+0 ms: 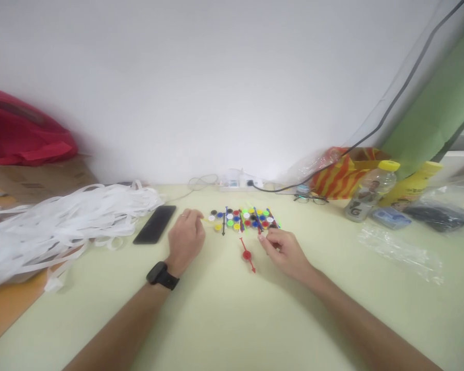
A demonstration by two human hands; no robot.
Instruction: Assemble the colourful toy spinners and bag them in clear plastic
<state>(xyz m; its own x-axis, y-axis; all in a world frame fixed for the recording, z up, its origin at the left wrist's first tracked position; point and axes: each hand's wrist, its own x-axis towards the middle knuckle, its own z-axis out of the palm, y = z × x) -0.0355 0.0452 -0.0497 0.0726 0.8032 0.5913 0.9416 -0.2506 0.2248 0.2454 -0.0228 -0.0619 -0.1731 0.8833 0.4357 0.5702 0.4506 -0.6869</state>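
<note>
Beside the left end of a cluster of coloured plastic discs [246, 215], my left hand [186, 234] is closed with its fingers bent down. A thin yellow piece [206, 220] pokes out from its fingertips, perhaps an arrow. My right hand [288, 252] pinches at the cluster's lower right edge; what is between thumb and finger is too small to make out, though some red shows there. Several slim arrows, such as a dark one [224, 222], lie among the discs. In front of them, between my hands, lies a red spinner arrow [247, 255] with a round red disc at its middle.
A black phone [154, 224] and a heap of white strips [73, 216] lie left. At the back are a power strip [239, 180] and eyeglasses [311, 198]. A yellow-capped bottle [371, 190], striped bag [342, 175] and clear plastic wrap [402, 252] are right.
</note>
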